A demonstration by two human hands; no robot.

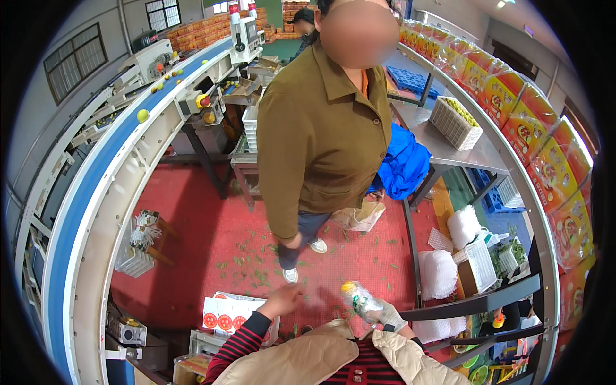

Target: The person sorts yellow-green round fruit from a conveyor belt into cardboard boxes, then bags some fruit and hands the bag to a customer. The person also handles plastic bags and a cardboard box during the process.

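My left hand (pixel 285 299) is bare and slightly blurred, above the red floor beside white sheets of round red stickers (pixel 231 319). Nothing shows in it, but its fingers blur together. A pale work glove covers my right hand (pixel 391 316), which grips a crumpled clear plastic bag (pixel 363 304) with green printing. Something yellow-orange (pixel 347 287), perhaps a fruit, shows at the bag's far end. In front of me stands a person in a brown jacket (pixel 327 130), one arm hanging down.
A blue conveyor belt (pixel 103 159) carrying a few fruits curves along the left. On the right, a metal table (pixel 418 127) bears a crate of yellow-green fruit (pixel 457 120). White foam-net bundles (pixel 438 274) lie below it. Stacked printed cartons (pixel 524 139) line the far right. Leaves litter the red floor (pixel 231 240).
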